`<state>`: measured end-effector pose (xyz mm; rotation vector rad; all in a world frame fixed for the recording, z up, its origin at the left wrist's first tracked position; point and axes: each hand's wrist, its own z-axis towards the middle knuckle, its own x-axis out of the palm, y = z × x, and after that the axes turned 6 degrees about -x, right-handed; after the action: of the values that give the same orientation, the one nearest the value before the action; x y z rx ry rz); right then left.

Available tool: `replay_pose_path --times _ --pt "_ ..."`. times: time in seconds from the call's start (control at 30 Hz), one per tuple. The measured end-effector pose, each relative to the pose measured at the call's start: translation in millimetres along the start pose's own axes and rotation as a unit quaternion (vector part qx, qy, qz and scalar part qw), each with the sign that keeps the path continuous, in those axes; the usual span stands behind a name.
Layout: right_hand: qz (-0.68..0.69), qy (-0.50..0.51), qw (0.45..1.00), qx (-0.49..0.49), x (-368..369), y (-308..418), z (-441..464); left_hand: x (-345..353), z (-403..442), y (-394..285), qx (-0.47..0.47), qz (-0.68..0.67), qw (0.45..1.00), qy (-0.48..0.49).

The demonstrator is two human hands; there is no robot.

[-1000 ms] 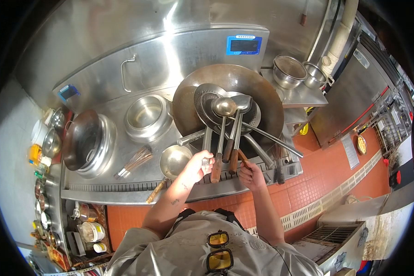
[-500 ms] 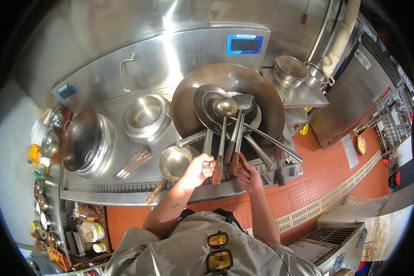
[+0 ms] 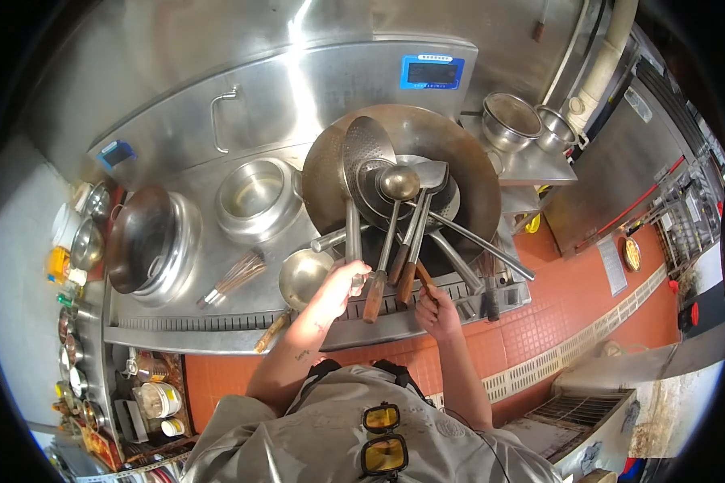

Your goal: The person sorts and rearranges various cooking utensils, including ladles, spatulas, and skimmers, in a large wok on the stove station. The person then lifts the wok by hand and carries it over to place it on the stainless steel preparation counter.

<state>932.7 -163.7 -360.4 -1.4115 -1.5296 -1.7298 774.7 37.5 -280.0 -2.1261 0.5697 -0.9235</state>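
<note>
A large round wok (image 3: 475, 177) holds several metal tools. My left hand (image 3: 350, 278) is closed around the metal handle of a perforated skimmer (image 3: 367, 145), whose round head is tilted up over the wok's left side. Beside it lie a ladle (image 3: 399, 183) and a wok spatula (image 3: 432, 173), their wooden handles pointing toward me. A second strainer (image 3: 445, 197) sits beneath them. My right hand (image 3: 438, 311) is closed on a brown wooden handle (image 3: 425, 279) at the wok's near side; the tool's other end is hidden under the pile.
Left of the wok are a metal pot (image 3: 254, 193), a bamboo brush (image 3: 234, 278), a wooden-handled scoop (image 3: 304, 278) and a smaller wok (image 3: 141, 241). Metal bowls (image 3: 511, 121) stand on the right shelf. A drain grate (image 3: 193, 328) runs along the counter's front.
My left hand has moved slightly left with the skimmer. The skimmer's head has risen and tilted away from the pile. My right hand has hardly moved.
</note>
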Motion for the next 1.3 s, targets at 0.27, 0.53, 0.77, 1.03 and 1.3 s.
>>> replay_pose_path --times 0.27,0.53,0.77,1.03,1.3 --pt "0.004 0.006 1.000 0.002 1.2 7.2 -7.0 5.6 -8.6 -12.4 0.014 0.008 1.000 -0.024" --pt "-0.012 -0.002 1.000 0.002 2.0 9.8 -14.7 18.2 -22.9 -18.0 0.068 0.041 0.994 -0.079" --pt "-0.021 -0.015 1.000 0.010 1.4 11.1 -14.5 11.7 -44.1 -21.5 0.101 -0.002 0.989 -0.104" --pt "-0.036 -0.023 0.999 0.024 4.1 16.6 -11.0 1.4 -105.0 -16.4 0.141 -0.109 0.982 -0.058" --pt "-0.089 -0.057 0.994 0.027 9.7 19.6 -3.7 -28.0 -151.8 12.9 0.135 -0.319 0.921 0.175"
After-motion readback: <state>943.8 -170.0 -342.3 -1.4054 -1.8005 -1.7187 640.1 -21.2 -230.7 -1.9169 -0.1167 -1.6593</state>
